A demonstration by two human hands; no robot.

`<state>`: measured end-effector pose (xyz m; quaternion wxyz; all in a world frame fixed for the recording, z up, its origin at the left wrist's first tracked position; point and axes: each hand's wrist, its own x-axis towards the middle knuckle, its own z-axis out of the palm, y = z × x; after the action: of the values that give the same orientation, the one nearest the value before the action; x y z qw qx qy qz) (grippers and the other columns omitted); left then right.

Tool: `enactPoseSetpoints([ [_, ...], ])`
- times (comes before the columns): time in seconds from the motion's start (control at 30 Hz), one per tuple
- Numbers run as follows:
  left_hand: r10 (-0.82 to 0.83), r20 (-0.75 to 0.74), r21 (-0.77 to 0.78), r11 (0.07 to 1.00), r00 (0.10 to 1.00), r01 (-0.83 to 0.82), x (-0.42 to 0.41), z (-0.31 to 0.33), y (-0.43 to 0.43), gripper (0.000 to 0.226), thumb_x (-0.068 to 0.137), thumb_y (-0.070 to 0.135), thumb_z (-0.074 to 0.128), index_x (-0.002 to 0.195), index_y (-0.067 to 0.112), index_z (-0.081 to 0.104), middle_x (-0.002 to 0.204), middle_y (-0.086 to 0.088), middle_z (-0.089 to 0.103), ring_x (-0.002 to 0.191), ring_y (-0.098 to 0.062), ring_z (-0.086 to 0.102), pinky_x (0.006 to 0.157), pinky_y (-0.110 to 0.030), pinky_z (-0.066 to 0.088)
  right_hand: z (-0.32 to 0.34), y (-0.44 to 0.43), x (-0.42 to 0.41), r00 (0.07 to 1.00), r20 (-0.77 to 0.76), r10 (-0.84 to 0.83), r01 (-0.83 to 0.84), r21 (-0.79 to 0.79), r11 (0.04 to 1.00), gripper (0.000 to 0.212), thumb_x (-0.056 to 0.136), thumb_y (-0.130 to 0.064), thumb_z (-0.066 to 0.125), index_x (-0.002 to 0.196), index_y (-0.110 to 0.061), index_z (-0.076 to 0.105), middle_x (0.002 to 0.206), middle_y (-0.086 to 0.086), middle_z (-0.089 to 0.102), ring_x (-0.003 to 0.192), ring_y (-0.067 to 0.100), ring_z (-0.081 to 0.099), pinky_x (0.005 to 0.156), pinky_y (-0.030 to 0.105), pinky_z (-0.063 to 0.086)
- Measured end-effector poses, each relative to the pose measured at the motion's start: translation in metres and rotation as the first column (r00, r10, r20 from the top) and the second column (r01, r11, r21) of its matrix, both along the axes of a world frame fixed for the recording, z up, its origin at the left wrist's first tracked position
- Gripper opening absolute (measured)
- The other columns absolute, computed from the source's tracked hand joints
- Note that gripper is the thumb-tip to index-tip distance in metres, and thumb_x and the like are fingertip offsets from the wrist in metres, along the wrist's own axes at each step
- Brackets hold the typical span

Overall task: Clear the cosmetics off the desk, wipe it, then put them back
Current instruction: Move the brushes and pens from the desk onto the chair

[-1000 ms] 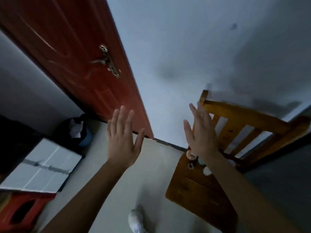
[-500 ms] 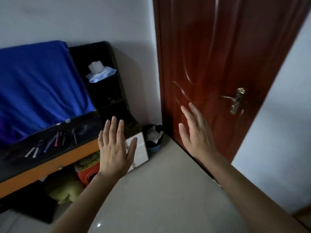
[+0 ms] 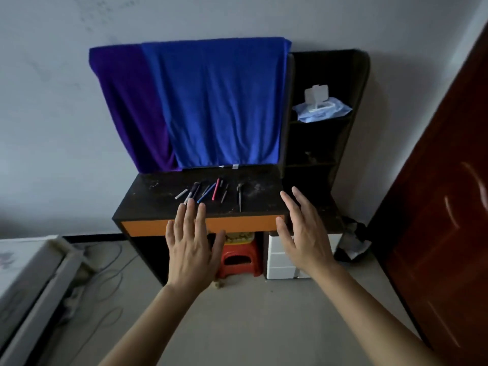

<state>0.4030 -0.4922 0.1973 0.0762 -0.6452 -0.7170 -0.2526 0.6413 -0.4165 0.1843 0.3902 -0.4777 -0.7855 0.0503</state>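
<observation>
A low black desk (image 3: 148, 204) with an orange front edge stands against the wall. Several thin cosmetic pencils and brushes (image 3: 208, 192) lie scattered across its dusty top, among them a pink one (image 3: 215, 189) and a dark brush (image 3: 239, 196). My left hand (image 3: 191, 244) is held up in front of the desk edge, palm away, fingers spread, empty. My right hand (image 3: 303, 233) is raised the same way to the right, also empty. Neither hand touches the desk. A pack of wet wipes (image 3: 320, 108) sits on the black side shelf.
A blue and purple cloth (image 3: 211, 101) hangs over the back of the desk. Under the desk are a red stool (image 3: 237, 258) and a white drawer unit (image 3: 280, 260). A dark bin (image 3: 351, 241) stands by the red-brown door (image 3: 443, 194). Cables (image 3: 105, 281) lie on the floor at left.
My view has swung left from the chair and door round to the desk, which now sits straight ahead. Both hands stay raised and open throughout.
</observation>
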Motion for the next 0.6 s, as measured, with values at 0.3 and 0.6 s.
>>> enactPoseSetpoints([
  [0.3, 0.147, -0.027, -0.097, 0.984, 0.989, -0.149, -0.086, -0.012, 0.167, 0.068, 0.101, 0.05, 0.039, 0.155, 0.012, 0.025, 0.165, -0.011, 0.011, 0.153, -0.028, 0.004, 0.122, -0.053, 0.008, -0.027, 0.197, -0.102, 0.989, 0.014, 0.145, -0.143, -0.111, 0.984, 0.052, 0.1, -0.031, 0.056, 0.149, -0.016, 0.045, 0.153, 0.012, 0.044, 0.14, 0.027, 0.042, 0.113, 0.044, 0.04],
  [0.6, 0.218, 0.008, -0.276, 0.938, 0.976, -0.207, -0.166, -0.035, 0.296, 0.067, 0.098, 0.054, 0.04, 0.154, 0.018, 0.028, 0.165, -0.008, 0.013, 0.152, -0.027, 0.009, 0.12, -0.05, 0.014, -0.052, 0.346, -0.184, 0.978, 0.083, 0.19, -0.159, -0.286, 0.945, 0.046, 0.102, -0.036, 0.052, 0.142, -0.015, 0.052, 0.147, 0.006, 0.05, 0.138, 0.021, 0.043, 0.112, 0.037, 0.04],
])
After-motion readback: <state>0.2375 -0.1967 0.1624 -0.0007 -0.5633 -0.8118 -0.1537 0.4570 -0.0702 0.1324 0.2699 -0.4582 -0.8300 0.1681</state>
